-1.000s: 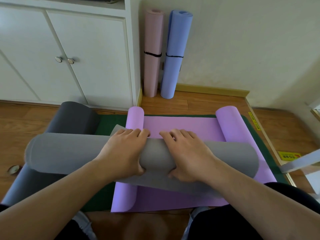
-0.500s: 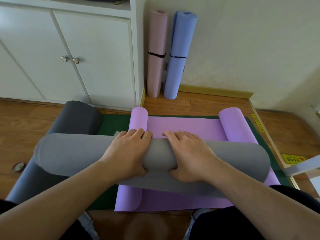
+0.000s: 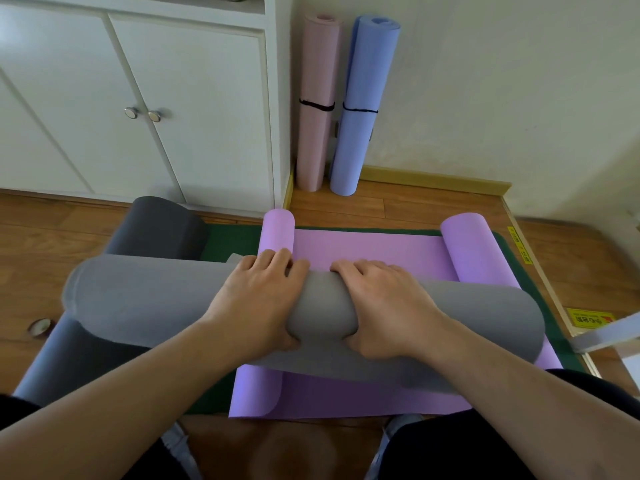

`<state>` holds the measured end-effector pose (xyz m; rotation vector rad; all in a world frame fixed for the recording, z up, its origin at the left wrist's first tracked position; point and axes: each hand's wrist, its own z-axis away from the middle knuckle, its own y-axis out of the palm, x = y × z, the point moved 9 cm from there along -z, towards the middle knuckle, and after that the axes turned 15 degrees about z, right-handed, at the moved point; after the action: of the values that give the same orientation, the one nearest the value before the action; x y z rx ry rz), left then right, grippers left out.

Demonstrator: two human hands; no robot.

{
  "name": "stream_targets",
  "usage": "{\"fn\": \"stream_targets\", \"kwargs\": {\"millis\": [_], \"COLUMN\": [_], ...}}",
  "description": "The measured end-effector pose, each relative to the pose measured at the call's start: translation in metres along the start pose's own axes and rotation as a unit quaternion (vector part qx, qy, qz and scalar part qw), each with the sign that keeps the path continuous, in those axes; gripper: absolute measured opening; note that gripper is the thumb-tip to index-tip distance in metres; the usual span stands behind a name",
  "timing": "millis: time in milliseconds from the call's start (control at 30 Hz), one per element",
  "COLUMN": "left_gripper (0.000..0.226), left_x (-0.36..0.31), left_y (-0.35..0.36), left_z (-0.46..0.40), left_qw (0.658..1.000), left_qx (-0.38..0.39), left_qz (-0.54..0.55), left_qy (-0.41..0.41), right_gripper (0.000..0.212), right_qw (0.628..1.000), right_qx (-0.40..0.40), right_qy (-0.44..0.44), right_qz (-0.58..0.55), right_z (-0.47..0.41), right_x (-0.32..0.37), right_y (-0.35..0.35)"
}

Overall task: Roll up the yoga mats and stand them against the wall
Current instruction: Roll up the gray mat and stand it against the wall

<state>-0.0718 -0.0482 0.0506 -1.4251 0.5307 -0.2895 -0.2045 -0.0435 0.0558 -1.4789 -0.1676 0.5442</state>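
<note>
The rolled mat (image 3: 138, 299) lies crosswise on the flat mat (image 3: 374, 251), both hands on its middle. Behind, two rolled mats (image 3: 363, 109) stand side by side against the wall (image 3: 502, 81), right of the cabinet (image 3: 194, 98).

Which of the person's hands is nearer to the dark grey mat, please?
Left. The left hand grips the light grey roll just right of the dark grey mat; the right hand lies farther right.

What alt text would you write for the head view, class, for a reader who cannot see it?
Both hands, left and right, grip a grey yoga mat roll lying across a purple mat on the floor. Behind, a pink rolled mat and a blue rolled mat stand against the wall.
</note>
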Motion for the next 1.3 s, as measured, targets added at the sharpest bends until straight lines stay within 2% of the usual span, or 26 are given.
{"fn": "stream_targets", "kwargs": {"millis": [100,200,367,533,633,800,933,1000,1133,1233,1300], "left_gripper": [0.083,0.077,0.076,0.095,0.085,0.075,0.078,0.087,0.113,0.105,0.101], "left_x": [0.004,0.012,0.015,0.003,0.002,0.01,0.013,0.008,-0.007,-0.005,-0.002], "left_y": [-0.008,-0.017,-0.013,-0.006,-0.004,-0.01,-0.005,-0.005,-0.001,-0.001,-0.008], "left_z": [-0.003,-0.003,0.004,0.004,0.002,0.004,0.005,0.006,0.003,0.001,0.001], "left_qw": [0.999,0.998,0.992,1.0,1.0,0.997,0.993,0.995,1.0,1.0,1.0], "left_qx": [-0.025,-0.008,0.049,0.017,0.01,0.037,0.071,0.048,-0.001,-0.011,-0.012], "left_qz": [0.022,0.064,0.112,-0.007,-0.006,0.061,0.091,0.09,0.007,0.0,0.022], "left_qy": [-0.001,-0.009,-0.022,-0.005,-0.009,-0.016,-0.021,-0.002,0.017,0.01,0.01], "right_gripper": [0.093,0.109,0.088,0.08,0.085,0.115,0.092,0.087,0.082,0.087,0.101], "right_qw": [1.0,0.999,0.999,1.0,1.0,0.999,0.999,0.999,1.0,1.0,1.0], "right_qx": [-0.007,-0.002,-0.013,-0.002,0.008,0.015,0.003,-0.007,-0.007,-0.011,-0.012], "right_qy": [-0.002,-0.008,-0.017,-0.004,-0.011,-0.022,-0.031,-0.028,-0.012,-0.018,-0.024], "right_qz": [0.011,0.047,0.03,0.005,0.0,0.041,0.03,0.026,-0.005,-0.007,0.016], "right_z": [0.001,0.003,0.001,-0.001,0.0,0.002,0.001,0.0,-0.002,0.001,0.003], "right_x": [0.002,0.005,0.011,0.002,0.005,0.012,0.015,0.01,0.001,0.004,0.008], "right_y": [-0.001,0.0,0.0,-0.003,0.0,0.003,0.003,-0.002,-0.005,-0.003,-0.001]}}
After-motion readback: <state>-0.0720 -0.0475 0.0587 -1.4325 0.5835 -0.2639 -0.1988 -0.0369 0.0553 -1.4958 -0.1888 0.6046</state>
